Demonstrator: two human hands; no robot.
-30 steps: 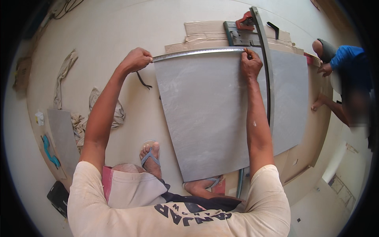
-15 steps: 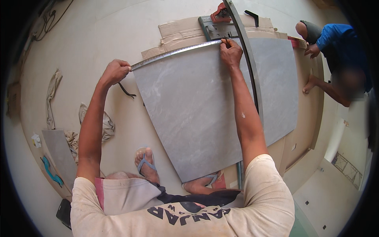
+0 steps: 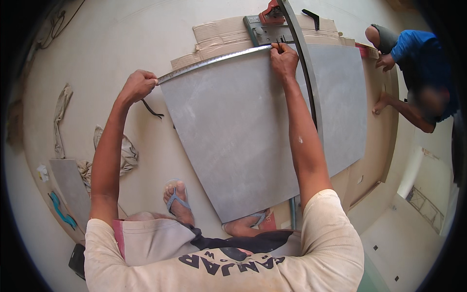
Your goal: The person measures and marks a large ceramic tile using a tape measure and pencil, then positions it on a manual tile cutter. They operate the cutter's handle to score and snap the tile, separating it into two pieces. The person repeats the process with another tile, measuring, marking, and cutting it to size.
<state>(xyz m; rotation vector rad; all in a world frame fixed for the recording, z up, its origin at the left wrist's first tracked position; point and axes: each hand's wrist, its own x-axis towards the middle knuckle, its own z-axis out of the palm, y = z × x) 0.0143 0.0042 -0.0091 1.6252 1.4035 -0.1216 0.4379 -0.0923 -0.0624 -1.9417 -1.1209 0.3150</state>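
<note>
Crossing the gray tile [image 3: 228, 136], a metal rail [image 3: 306, 63] is obstructing the right side. Along the tile's far edge, the left hand [image 3: 137, 87] and right hand [image 3: 284, 62], fingers closed, are gripping a ruler [image 3: 214, 60].

Ruler [image 3: 214, 60] lies along tile [image 3: 233, 136] edge, w/ cloths [image 3: 128, 155] L

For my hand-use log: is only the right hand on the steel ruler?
No: the left hand holds the steel ruler at its left end, opposite the right hand.
</note>
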